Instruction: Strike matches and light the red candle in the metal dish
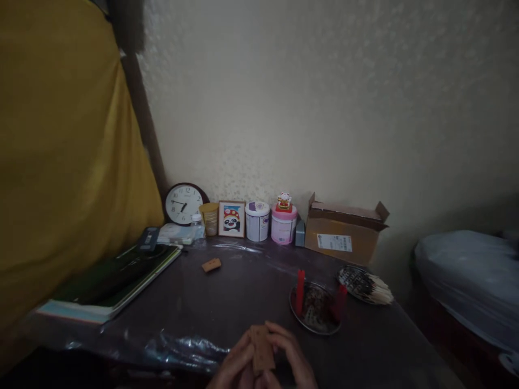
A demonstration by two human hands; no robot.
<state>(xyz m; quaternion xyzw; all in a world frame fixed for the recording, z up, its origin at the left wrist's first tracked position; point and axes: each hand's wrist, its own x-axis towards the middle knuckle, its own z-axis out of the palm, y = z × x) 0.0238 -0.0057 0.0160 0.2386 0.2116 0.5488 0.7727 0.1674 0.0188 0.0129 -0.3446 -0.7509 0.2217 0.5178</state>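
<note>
Both my hands are at the bottom middle of the view, over the dark table (pixel 211 313). My left hand (pixel 235 364) and my right hand (pixel 290 354) are closed together around a small brown rectangular card (pixel 261 347) that stands upright between the fingers. A second brown piece (pixel 211 265) of the same kind lies flat farther back on the table. Just right of my hands stands a metal dish (pixel 316 310) with two red candles (pixel 300 292) in it.
Books (pixel 117 283) are stacked at the left under a yellow curtain (pixel 60 162). Along the wall stand a clock (pixel 183 203), a small framed picture (pixel 232 219), two tubs (pixel 257 221), and an open cardboard box (pixel 344 229). A bundle of sticks (pixel 365 286) lies beside the dish.
</note>
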